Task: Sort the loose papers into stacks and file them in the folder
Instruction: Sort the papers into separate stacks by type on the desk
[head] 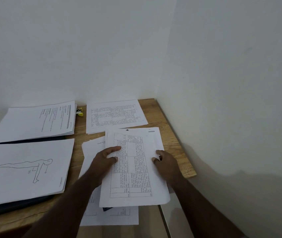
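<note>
A sheaf of printed sheets with a table (pixel 135 169) is lifted above the desk between both hands. My left hand (pixel 106 158) grips its left edge, thumb on top of the page. My right hand (pixel 166 163) grips the right edge, fingers curled over it. Under the sheaf lie more loose papers (pixel 109 215). An open dark folder (pixel 16 205) lies at the left with two stacks on it: a page with a push-up drawing (pixel 25 167) and a text page (pixel 37 121). Another table sheet (pixel 116 115) lies at the back of the desk.
The wooden desk (pixel 174 143) stands in a corner, with white walls behind and to the right. A small yellow and black clip (pixel 80 112) lies by the back wall between the text stack and the table sheet. The desk's right edge runs close to my right hand.
</note>
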